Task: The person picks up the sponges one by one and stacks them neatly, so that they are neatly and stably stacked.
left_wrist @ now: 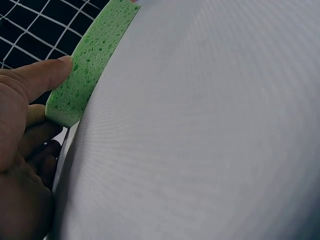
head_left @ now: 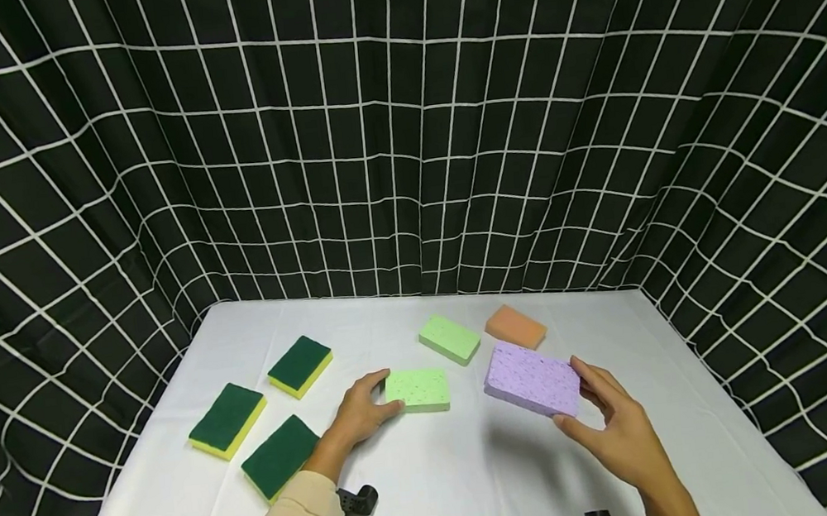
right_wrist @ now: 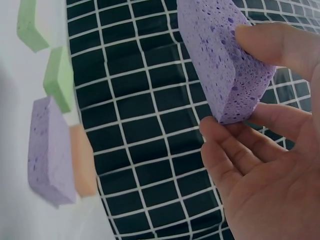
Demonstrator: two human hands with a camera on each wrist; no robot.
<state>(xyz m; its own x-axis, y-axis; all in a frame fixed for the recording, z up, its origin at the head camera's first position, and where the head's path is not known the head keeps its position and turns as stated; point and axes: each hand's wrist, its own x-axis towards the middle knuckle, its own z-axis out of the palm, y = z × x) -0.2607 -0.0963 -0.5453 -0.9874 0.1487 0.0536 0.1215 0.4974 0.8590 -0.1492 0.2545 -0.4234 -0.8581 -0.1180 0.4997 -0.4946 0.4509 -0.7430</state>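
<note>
My left hand [head_left: 359, 409] pinches the left end of a light green sponge [head_left: 419, 390] that lies on the white table. In the left wrist view the thumb [left_wrist: 47, 75] presses the long side of this green sponge [left_wrist: 90, 65]. My right hand [head_left: 617, 429] holds a purple sponge [head_left: 533, 378] above the table, its shadow falling below. The right wrist view shows thumb and fingers gripping one end of the held purple sponge [right_wrist: 225, 60]. A second purple sponge [right_wrist: 49, 150] lies on the table there, hidden from the head view.
Another green sponge [head_left: 450, 339] and an orange sponge [head_left: 515, 327] lie toward the back. At the left are three green-and-yellow scrub sponges, one [head_left: 279, 458] beside my left forearm. A black cloth with white grid lines [head_left: 401, 126] surrounds the table [head_left: 436, 488] at the back and sides.
</note>
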